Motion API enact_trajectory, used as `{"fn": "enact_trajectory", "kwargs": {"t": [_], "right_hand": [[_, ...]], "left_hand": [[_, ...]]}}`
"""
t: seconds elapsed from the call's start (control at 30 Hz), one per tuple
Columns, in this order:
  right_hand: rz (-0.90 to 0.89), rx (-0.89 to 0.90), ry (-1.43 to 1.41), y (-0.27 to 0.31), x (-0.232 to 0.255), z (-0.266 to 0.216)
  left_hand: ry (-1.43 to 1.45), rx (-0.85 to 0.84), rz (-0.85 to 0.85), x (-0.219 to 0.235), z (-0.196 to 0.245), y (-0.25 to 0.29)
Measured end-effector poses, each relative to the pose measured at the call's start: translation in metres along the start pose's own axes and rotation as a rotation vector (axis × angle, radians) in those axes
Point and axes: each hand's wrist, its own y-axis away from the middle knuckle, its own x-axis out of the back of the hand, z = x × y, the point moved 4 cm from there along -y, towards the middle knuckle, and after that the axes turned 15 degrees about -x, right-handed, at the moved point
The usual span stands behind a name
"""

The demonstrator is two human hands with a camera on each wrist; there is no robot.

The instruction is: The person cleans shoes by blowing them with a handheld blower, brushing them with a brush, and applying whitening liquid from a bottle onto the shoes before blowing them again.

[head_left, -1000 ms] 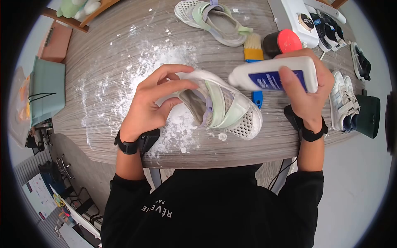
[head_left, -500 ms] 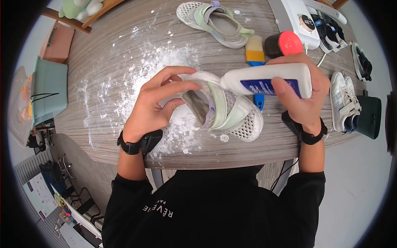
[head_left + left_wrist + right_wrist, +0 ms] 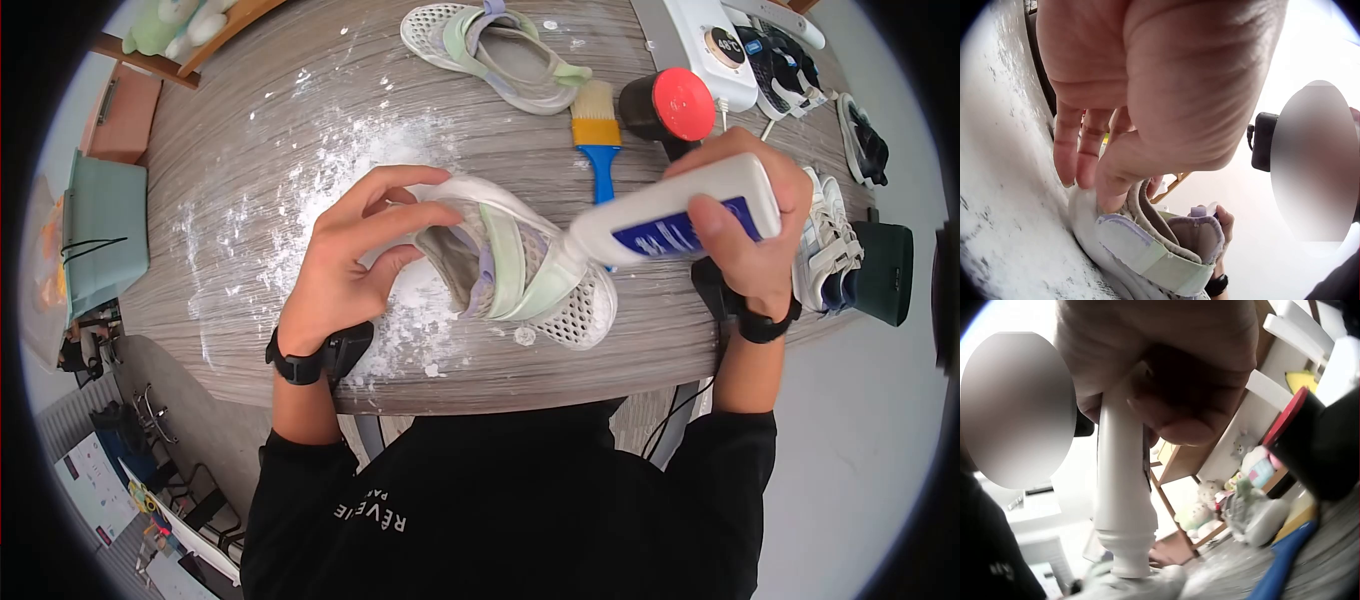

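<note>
A sandal-like shoe with pale green straps, lilac trim and a perforated white toe lies on the wood-grain table. My left hand holds its heel end, fingers over the far side and thumb at the near side; the left wrist view shows the fingertips at the heel of the shoe. In my right hand is a white squeeze bottle with a blue label, gripped and tilted nozzle-down. Its nozzle is right at the front strap. From the right wrist, the bottle points down onto the shoe.
White powder is spread around the shoe. Beyond lie a matching shoe, a blue-handled brush and a black jar with a red lid. A white device and white sneakers stand at the right.
The bottle's nozzle has gone from beside the shoe's far edge, along the upper, to the front strap near the toe. My left hand keeps its hold on the heel.
</note>
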Motion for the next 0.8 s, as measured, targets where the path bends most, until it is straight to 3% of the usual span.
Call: {"fn": "enact_trajectory", "kwargs": {"t": [0.17,0.23,0.37,0.43,0.5,0.57,0.63,0.8], "right_hand": [[-0.007,-0.043,-0.018,-0.004,0.010,0.010],[-0.123,-0.047,-0.020,-0.004,0.017,0.016],[0.012,-0.135,-0.084,-0.005,0.002,0.016],[-0.006,-0.086,-0.045,-0.006,0.008,0.019],[-0.156,-0.043,-0.086,-0.007,0.017,0.018],[-0.160,-0.072,-0.080,-0.007,0.014,0.017],[0.021,-0.168,-0.143,-0.006,0.006,0.016],[-0.213,-0.054,-0.112,-0.006,0.016,0.015]], "left_hand": [[0.011,-0.004,-0.013,0.002,-0.001,0.000],[0.004,0.006,-0.010,0.001,0.001,0.000],[-0.002,0.019,-0.003,0.000,0.002,0.000],[0.008,0.001,-0.004,0.001,0.001,0.000],[0.014,0.002,-0.003,0.002,0.000,0.000],[0.021,0.010,-0.002,0.002,0.000,0.001],[0.004,0.008,-0.005,0.001,0.001,0.001],[0.007,0.002,-0.008,0.001,0.001,0.000]]}}
